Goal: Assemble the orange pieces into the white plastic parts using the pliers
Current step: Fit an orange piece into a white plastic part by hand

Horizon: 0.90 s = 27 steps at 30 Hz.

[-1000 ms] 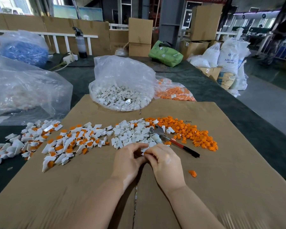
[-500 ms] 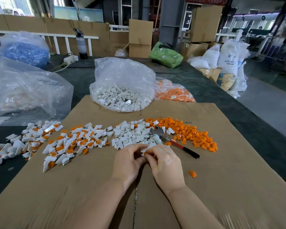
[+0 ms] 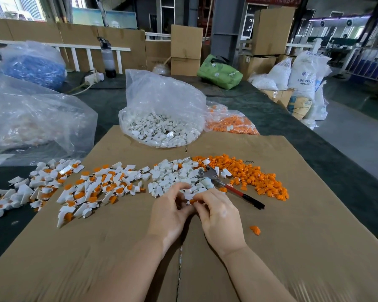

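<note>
Both hands meet over the flat brown cardboard point(image 3: 292, 247). The left hand point(image 3: 169, 216) and right hand point(image 3: 219, 216) curl their fingers and pinch a small white plastic part point(image 3: 189, 196) with a round orange piece point(image 3: 192, 202) in it. Bumpy loose orange pieces point(image 3: 255, 177) lie right of the white parts point(image 3: 175, 175). The metal pliers point(image 3: 225, 186), with red-and-black handles, lie untouched between them.

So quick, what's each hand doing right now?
Left hand: fingers pinch a white part.
Right hand: fingers pinch an orange piece against it.
</note>
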Available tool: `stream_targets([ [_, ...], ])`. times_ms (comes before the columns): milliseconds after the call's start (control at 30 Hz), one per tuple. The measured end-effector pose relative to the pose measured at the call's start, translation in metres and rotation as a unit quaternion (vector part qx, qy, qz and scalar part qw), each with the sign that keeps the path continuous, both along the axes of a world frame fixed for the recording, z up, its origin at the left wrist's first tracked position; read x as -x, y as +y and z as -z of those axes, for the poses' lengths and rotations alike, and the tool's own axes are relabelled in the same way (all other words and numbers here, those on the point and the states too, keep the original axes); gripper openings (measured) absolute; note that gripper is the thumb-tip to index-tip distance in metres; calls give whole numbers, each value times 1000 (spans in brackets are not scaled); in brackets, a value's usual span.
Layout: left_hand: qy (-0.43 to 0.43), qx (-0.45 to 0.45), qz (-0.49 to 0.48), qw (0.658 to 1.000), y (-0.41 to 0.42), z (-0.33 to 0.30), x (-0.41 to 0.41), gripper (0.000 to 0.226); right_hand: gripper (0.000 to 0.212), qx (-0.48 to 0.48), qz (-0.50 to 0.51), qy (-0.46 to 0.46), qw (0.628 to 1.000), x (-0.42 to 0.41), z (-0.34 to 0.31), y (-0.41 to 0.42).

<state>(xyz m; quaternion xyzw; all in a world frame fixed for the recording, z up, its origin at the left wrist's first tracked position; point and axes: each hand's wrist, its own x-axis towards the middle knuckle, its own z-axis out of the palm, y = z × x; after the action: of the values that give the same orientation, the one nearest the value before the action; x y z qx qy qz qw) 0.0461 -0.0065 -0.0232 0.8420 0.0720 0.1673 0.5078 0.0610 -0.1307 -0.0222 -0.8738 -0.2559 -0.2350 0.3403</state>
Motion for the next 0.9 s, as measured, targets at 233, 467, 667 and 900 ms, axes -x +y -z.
stream_targets([
  [233,-35,50,-172,983,6,1,-3,20,15,-10,17,-17,1000,-1,2,0],
  [467,52,-9,-200,978,19,0,-4,52,15,-6,26,-30,999,-2,2,-2],
  [667,96,-98,-207,969,32,0,-3,58,17,-12,91,-50,995,-8,2,-5],
  [900,51,-169,-204,963,29,3,-4,48,39,82,201,117,969,-32,-6,-28],
])
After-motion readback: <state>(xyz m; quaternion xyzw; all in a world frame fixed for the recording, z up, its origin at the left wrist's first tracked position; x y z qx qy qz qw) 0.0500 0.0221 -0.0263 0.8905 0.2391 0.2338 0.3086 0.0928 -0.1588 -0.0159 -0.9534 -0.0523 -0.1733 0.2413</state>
